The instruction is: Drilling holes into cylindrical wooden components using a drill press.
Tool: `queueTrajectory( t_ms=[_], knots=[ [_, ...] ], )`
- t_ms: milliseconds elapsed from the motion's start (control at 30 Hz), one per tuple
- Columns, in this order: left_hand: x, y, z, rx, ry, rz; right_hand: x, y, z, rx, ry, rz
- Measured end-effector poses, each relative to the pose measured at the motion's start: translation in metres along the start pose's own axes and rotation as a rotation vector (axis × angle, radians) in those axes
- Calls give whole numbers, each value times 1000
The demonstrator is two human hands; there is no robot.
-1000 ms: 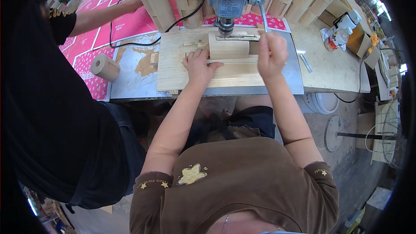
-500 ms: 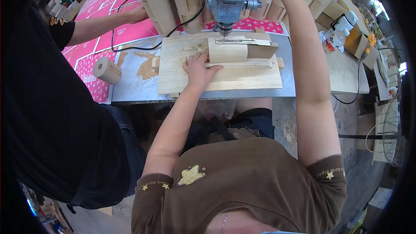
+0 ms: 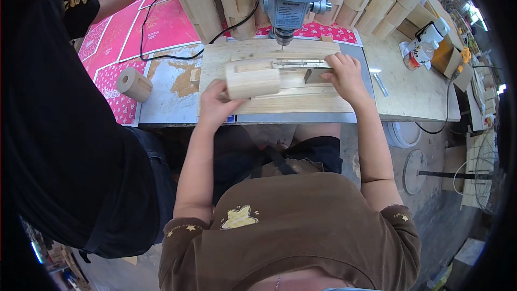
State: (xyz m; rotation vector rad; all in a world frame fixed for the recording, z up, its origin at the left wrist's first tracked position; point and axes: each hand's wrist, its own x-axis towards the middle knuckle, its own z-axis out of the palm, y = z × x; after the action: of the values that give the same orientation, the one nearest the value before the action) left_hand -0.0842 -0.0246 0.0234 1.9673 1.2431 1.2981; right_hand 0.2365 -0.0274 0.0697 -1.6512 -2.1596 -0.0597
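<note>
My left hand is closed on the left end of a pale wooden cylinder, slightly smeared by motion. The cylinder lies on its side over a wooden jig board. My right hand pinches the right end of a slim slotted metal strip, beside an upright dark plate on the jig. Whether the strip's left end touches the cylinder I cannot tell. Above and behind stands a bench drill press, its thin bit raised clear of the wood.
Stacked wooden cylinders line the table's back. Another cylinder lies at the left, near sawdust and a black cable. A co-worker's arm reaches in from the left. Bottles and a small blade-like tool are at the right.
My right hand has come down from the drill press's right side to the metal strip. My left hand has moved left with the cylinder, out from under the bit. The co-worker's arm has moved farther back.
</note>
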Motion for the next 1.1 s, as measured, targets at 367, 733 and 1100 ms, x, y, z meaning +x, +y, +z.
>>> queueTrajectory(
  t_ms=[367, 733, 1100],
  knots=[
    [6, 25, -21, -491, 41, -781, -14, -19, -4, 144, 51, -70],
    [28, 19, 52, -566, -82, -618, -5, -8, 10, 143, 156, 12],
    [19, -18, 46, 462, -42, -79, 25, -15, 47, 207, 179, 30]
  ],
)
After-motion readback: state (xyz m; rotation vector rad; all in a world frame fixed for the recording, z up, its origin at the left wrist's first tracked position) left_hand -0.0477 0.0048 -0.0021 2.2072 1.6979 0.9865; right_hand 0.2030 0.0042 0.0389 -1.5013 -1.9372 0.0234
